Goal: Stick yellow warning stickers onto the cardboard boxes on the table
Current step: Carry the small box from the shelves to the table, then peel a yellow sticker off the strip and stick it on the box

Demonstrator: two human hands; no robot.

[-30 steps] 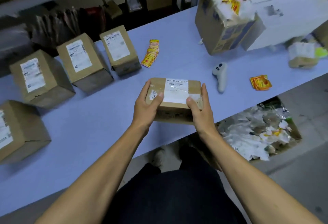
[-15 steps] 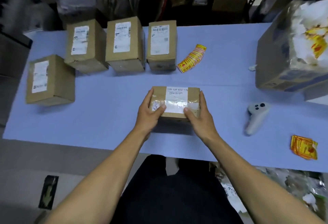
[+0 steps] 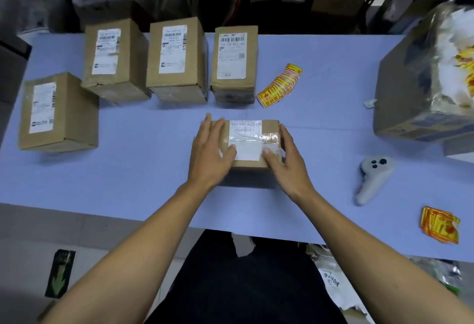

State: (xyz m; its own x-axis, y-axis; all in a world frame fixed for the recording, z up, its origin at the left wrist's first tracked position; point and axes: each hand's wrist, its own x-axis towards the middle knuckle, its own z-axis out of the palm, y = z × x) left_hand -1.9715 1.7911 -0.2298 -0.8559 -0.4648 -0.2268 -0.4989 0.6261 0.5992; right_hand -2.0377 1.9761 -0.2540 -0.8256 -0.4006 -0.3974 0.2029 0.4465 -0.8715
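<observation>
A small cardboard box (image 3: 269,125) with a white label and clear tape stands on the blue table (image 3: 128,182) in front of me. My left hand (image 3: 210,154) lies over its top left part with straight fingers, thumb on the label. Against the box's right side sits my right hand (image 3: 287,159), fingers along the edge and thumb on top. A fanned stack of yellow warning stickers (image 3: 279,86) lies just behind the box. A second yellow stack (image 3: 438,225) lies near the front right edge.
Three labelled boxes (image 3: 175,56) stand in a row at the back, and another (image 3: 57,113) at the left. A white controller (image 3: 373,178) lies to the right. A large open carton (image 3: 420,92) stuffed with paper scraps fills the far right.
The box has come away from the table's front edge and now stands further in. My left hand has shifted from gripping its side to lying flat on top.
</observation>
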